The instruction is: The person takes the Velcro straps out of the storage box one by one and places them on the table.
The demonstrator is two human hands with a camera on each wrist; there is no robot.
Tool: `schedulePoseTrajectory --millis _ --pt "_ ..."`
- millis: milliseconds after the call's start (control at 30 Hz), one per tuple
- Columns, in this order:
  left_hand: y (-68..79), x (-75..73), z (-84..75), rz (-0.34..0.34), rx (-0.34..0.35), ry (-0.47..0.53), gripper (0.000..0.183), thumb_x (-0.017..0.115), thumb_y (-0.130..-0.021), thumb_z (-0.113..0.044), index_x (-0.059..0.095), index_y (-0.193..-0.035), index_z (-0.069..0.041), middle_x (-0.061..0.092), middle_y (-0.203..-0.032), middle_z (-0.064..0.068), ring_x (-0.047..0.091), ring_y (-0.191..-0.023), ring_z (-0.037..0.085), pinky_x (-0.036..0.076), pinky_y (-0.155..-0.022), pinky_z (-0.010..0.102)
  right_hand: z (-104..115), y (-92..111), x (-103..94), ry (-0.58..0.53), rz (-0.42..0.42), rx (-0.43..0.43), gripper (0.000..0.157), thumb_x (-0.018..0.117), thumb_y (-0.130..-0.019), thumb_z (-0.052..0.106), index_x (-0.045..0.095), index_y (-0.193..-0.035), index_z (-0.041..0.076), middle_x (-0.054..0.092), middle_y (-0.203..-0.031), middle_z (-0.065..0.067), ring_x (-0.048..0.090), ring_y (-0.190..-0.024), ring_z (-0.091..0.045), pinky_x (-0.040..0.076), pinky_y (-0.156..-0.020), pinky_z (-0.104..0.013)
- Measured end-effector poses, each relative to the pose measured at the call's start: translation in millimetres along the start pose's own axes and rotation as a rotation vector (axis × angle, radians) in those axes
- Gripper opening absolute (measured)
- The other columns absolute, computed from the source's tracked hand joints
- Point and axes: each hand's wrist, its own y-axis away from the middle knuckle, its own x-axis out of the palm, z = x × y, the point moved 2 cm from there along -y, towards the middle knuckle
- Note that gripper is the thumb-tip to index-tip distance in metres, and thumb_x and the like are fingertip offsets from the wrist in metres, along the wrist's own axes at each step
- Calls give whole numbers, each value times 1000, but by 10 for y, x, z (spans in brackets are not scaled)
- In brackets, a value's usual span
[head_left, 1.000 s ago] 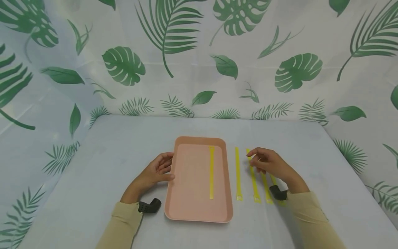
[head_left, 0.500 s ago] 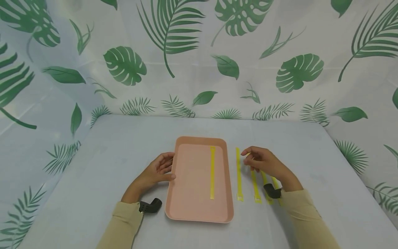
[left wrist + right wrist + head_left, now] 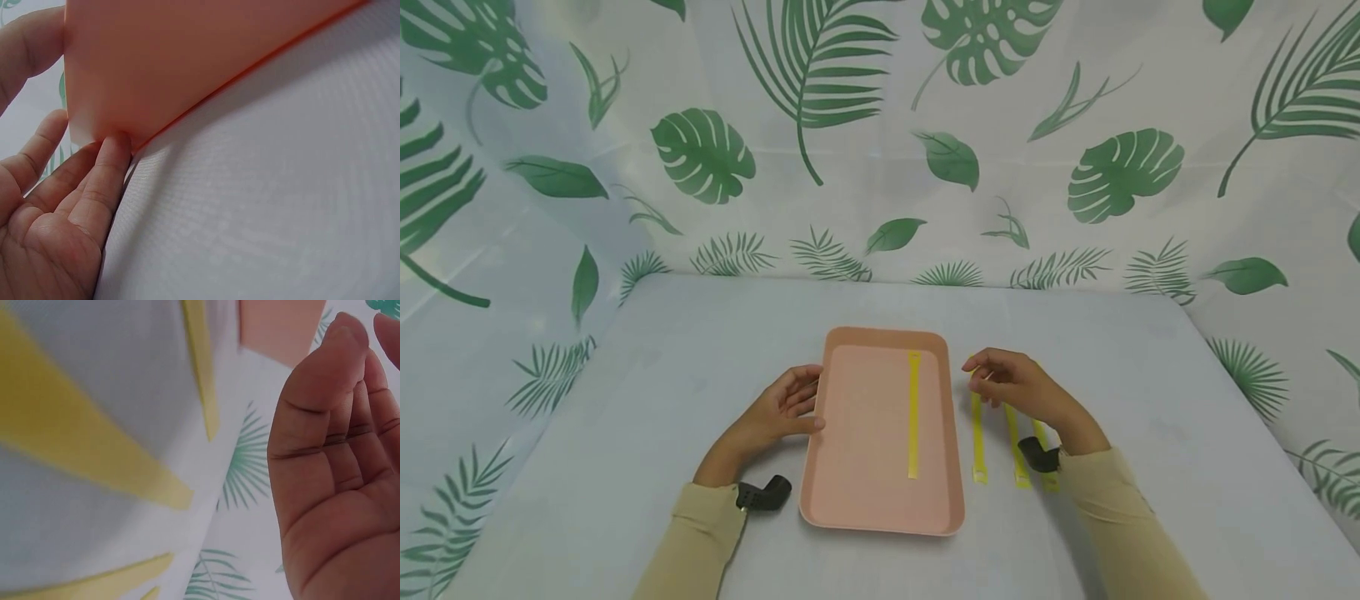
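My left hand (image 3: 778, 408) holds the left side of the pink tray (image 3: 853, 517), thumb at the rim and fingertips against the outer wall (image 3: 144, 62). One flat yellow strap (image 3: 913, 417) with a wider slotted end lies inside, near the right wall. My right hand (image 3: 1018, 387), fingers loosely bent and nothing between them, hovers over the far end of the closest yellow strap (image 3: 977, 442) on the table. In the right wrist view, the palm (image 3: 337, 487) stands apart from the yellow straps (image 3: 94, 437). Part of each strap below that hand is hidden by it.
More yellow straps (image 3: 1017, 450) lie side by side to the tray's right, partly under the right forearm. A pale cloth covers the table (image 3: 700, 333), and leaf-patterned cloth (image 3: 880, 192) hangs behind. A black wrist camera (image 3: 1040, 454) sits on the right wrist.
My right hand has moved left, from over the second loose strap to the one closest to the tray. The left hand and tray have hardly moved.
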Motion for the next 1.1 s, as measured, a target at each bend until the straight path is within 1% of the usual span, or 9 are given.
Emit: schedulePoseTrajectory --millis 100,167,400,500,633,800,933,1100 --pt "2 -2 -9 -2 0 -2 89 83 -89 6 28 -158 16 28 -168 37 26 -158 54 48 -116 24 37 -26 26 14 -3 5 22 68 -104 2 66 -123 -10 69 -99 -11 67 -80 -27 60 -68 -31" --pt "4 -6 -11 -1 2 -8 89 83 -89 5 28 -158 16 28 -168 38 27 -157 54 48 -116 24 59 -45 38 18 0 9 22 68 -104 1 67 -123 -9 69 -101 -10 68 -83 -26 61 -71 -31" --pt "14 -28 9 -7 -23 -22 90 83 -91 1 29 -161 11 29 -169 33 27 -159 50 46 -117 21 128 -121 73 16 21 -7 22 67 -104 -2 65 -124 -12 70 -103 -14 66 -82 -26 61 -71 -33" --pt "17 -26 4 -8 -24 -23 89 83 -91 0 29 -161 11 30 -169 33 28 -159 50 46 -117 22 168 -157 95 20 27 -23 22 67 -104 -3 65 -124 -12 71 -105 -14 67 -85 -22 61 -73 -31" --pt "17 -20 2 -5 -23 -23 89 83 -91 0 29 -161 12 30 -169 33 28 -158 50 46 -117 22 203 -205 124 10 38 -43 21 65 -103 -7 66 -123 -13 72 -107 -18 67 -89 -14 61 -74 -27" --pt "12 -18 4 1 -22 -21 89 84 -92 -2 28 -161 12 30 -169 33 28 -158 50 46 -117 23 227 -252 150 4 53 -58 23 66 -102 -9 65 -124 -15 72 -111 -23 68 -95 -11 61 -78 -25" --pt "11 -22 5 -2 -21 -24 89 84 -91 -2 29 -161 11 31 -169 33 29 -158 50 46 -117 22 245 -307 179 18 72 -91 25 69 -100 -10 64 -123 -16 72 -112 -24 70 -101 -17 61 -85 -23" --pt "11 -26 6 -1 -16 -20 90 84 -91 -1 28 -161 12 30 -168 35 28 -158 51 46 -117 23 284 -413 241 37 127 -127 26 72 -96 -13 65 -121 -14 73 -114 -24 71 -106 -31 60 -92 -23"
